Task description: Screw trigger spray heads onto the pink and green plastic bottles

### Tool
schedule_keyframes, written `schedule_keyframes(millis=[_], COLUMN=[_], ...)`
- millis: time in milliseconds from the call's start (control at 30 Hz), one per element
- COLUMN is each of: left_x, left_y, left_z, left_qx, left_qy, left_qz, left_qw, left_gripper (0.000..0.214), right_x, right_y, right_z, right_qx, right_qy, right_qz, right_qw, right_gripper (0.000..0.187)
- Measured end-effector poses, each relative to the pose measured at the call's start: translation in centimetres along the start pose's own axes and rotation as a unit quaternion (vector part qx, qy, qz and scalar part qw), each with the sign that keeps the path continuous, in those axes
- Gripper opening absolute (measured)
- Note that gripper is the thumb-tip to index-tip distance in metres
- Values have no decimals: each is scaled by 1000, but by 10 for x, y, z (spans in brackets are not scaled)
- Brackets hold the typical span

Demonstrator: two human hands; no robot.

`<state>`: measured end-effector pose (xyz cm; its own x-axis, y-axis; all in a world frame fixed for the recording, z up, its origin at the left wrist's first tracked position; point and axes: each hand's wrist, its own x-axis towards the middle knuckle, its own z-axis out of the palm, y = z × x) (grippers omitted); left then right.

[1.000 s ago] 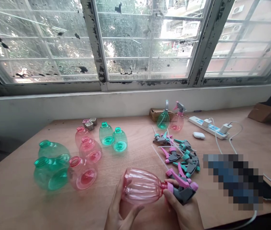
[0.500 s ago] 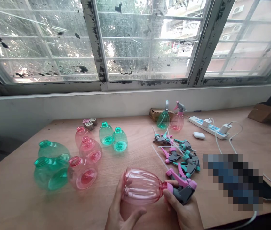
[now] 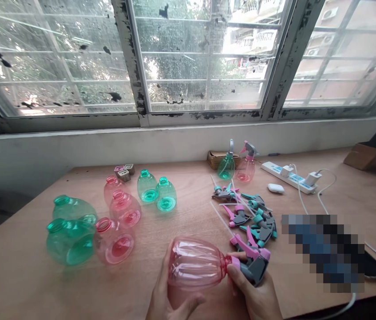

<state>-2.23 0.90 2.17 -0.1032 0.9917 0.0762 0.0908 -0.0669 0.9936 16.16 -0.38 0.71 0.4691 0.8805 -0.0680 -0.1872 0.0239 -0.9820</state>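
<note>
A pink ribbed plastic bottle [image 3: 194, 266] lies on its side in front of me, held over the wooden table [image 3: 181, 213]. My left hand [image 3: 164, 298] is wrapped round its body from below. A pink and grey trigger spray head [image 3: 252, 264] sits at the bottle's neck, and my right hand [image 3: 256, 295] grips it there with the fingers closed. Just beyond my right hand lies a pile of loose spray heads [image 3: 247, 213], pink and teal, with thin white tubes.
Several open pink and green bottles [image 3: 108, 218] lie at the left. Two finished spray bottles [image 3: 237, 164] stand at the back by a woven basket. A power strip [image 3: 290, 177], white cables, a white case [image 3: 276, 188] and a cardboard box [image 3: 372, 155] are at the right.
The bottle has tipped slightly, its base dropping a little toward me. My left thumb has slid further round it. The spray head has turned a bit in my right hand.
</note>
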Motion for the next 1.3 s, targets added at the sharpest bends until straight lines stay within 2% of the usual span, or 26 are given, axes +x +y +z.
schedule_keyframes(millis=[100, 367, 533, 733, 1000, 1100, 1300], left_x=[-1, -2, -4, -3, -2, -4, -2], left_y=[3, 4, 9, 9, 2, 3, -4], left_z=[0, 1, 1, -1, 2, 1, -2], left_qx=[-21, 6, -6, 0, 25, 13, -2], left_qy=[-6, -4, -7, -5, 8, 2, -27], left_qz=[-6, 2, 5, -7, 11, 30, -22], left_qw=[1000, 1000, 1000, 1000, 1000, 999, 999], left_gripper=[98, 75, 87, 72, 72, 78, 75], right_x=[0, 0, -2, -2, -3, -4, -2], right_y=[2, 1, -2, -3, -4, -5, -2], right_z=[-1, 1, 1, 1, 2, 2, 0], right_qx=[-9, 28, 5, 9, 19, 19, 11], right_qy=[-7, 7, 3, 1, 1, -3, -3], right_qz=[1, 0, -2, -1, 5, 10, 1], right_qw=[1000, 1000, 1000, 1000, 1000, 1000, 1000], right_gripper=[40, 39, 41, 39, 39, 39, 37])
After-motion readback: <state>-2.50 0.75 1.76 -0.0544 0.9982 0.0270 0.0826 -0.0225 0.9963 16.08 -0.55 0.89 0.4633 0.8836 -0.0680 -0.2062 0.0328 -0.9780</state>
